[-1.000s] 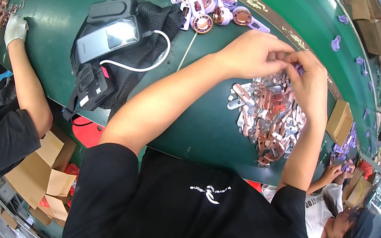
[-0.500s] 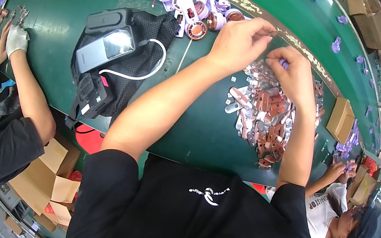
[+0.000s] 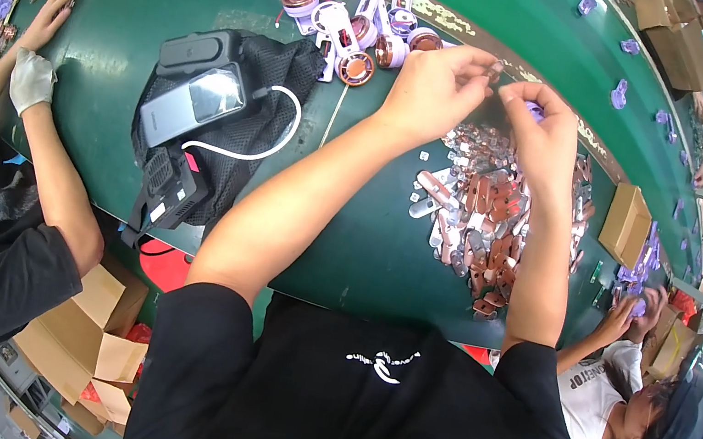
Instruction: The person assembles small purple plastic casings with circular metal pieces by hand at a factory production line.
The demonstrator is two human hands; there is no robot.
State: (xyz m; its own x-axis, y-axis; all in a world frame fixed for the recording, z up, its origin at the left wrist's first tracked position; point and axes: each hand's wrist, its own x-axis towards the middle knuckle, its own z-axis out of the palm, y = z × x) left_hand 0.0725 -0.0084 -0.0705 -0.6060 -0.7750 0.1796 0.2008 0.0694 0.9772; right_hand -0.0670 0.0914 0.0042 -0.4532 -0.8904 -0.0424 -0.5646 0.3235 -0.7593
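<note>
Evidently right hand (image 3: pixel 547 141) curled round purple part (image 3: pixel 534 111), mostly hidden by fingers, above pile (image 3: pixel 493 208). Left hand (image 3: pixel 436 90) just apart from it, thumb and fingertips pinched on dark bit (image 3: pixel 496 68), too small to identify. Loose pinch could drop bit into pile, lost among its pieces; left knuckles could knock fans (image 3: pixel 355 68) just beside.

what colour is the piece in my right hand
The piece is purple, clearest in the head view.

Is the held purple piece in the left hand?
No, the right hand holds the purple piece, apart from the left hand.
</note>
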